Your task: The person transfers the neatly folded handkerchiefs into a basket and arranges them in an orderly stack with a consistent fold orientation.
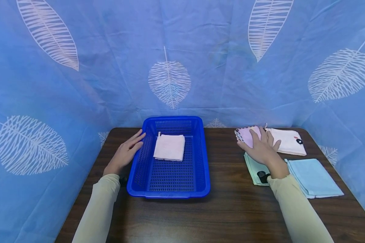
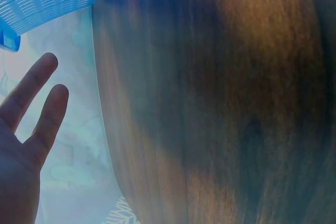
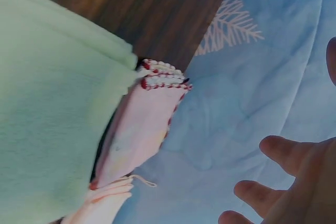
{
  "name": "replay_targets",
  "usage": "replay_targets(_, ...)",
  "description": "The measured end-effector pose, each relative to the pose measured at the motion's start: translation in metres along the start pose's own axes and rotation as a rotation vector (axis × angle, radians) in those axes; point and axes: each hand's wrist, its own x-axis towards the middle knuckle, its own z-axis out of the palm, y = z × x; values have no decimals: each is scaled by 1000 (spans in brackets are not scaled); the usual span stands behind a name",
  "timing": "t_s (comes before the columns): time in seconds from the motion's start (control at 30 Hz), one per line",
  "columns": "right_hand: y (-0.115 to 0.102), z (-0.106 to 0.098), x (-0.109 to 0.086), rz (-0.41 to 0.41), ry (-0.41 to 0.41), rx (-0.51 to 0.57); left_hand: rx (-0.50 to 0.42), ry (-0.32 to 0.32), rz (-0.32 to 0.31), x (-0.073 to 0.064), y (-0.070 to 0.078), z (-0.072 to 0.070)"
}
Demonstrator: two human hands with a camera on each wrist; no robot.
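Observation:
A blue plastic basket (image 1: 177, 194) stands on the dark wooden table, with a folded white cloth (image 1: 169, 147) lying inside it. My left hand (image 1: 124, 152) is at the basket's left side, fingers extended toward its rim; whether they touch it I cannot tell. Over on the right, my right hand (image 1: 263, 150) hovers with spread fingers above several folded cloths, holding nothing. Nearest to it are a pink cloth with a patterned edge (image 1: 246, 135) and a pale green cloth (image 3: 58, 103). A white cloth with a small black design (image 1: 287, 141) and a light blue cloth (image 1: 314, 177) lie beside them.
The brown tabletop (image 1: 228, 202) stretches between the basket and the cloths. A blue curtain (image 1: 118, 74) with white leaf prints hangs behind the table and along both sides. Each wrist carries a dark strap or device, partly hidden.

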Motion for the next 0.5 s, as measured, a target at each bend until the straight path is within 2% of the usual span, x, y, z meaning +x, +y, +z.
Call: replay_targets(0.5,27,13,-7,62,-36,-8,1,-2,-4,-2,0,0)
